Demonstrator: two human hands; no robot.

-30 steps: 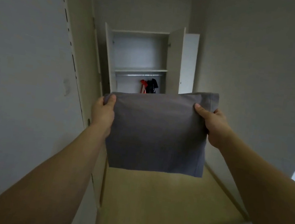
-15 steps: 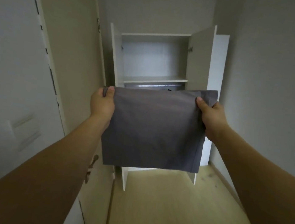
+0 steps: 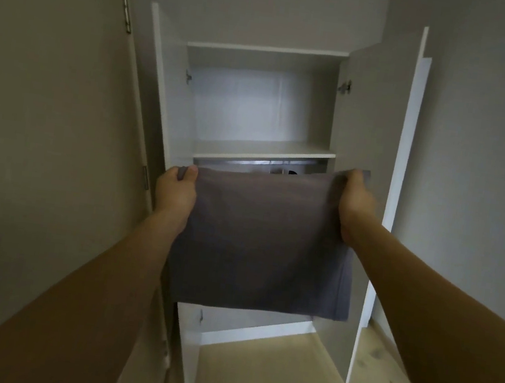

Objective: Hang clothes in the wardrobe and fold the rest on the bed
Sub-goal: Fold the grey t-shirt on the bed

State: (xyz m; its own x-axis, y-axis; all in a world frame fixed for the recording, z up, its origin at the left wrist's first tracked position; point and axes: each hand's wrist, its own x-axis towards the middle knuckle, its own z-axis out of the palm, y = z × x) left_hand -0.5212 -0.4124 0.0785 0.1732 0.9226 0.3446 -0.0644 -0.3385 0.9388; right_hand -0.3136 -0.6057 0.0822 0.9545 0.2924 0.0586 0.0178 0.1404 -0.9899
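Observation:
A folded grey garment [image 3: 264,240] hangs flat in front of me, held up by its two top corners. My left hand [image 3: 175,191] pinches the left corner and my right hand [image 3: 354,204] grips the right one. Right behind it stands the white wardrobe [image 3: 264,107] with both doors open. Its upper shelf [image 3: 262,151] is bare. Under the shelf a metal hanging rail [image 3: 248,163] shows just above the garment's top edge, with a bit of a hanger and something dark. The garment hides the lower compartment.
The wardrobe's right door [image 3: 369,135] swings out toward me on the right, the left door [image 3: 162,84] on the left. A beige room door [image 3: 45,134] with hinges fills the left side. Light wooden floor [image 3: 270,375] lies below.
I have come much closer to the wardrobe, which now fills the view. The garment stays held by both hands and now sits at the rail's height. The bed has left the view.

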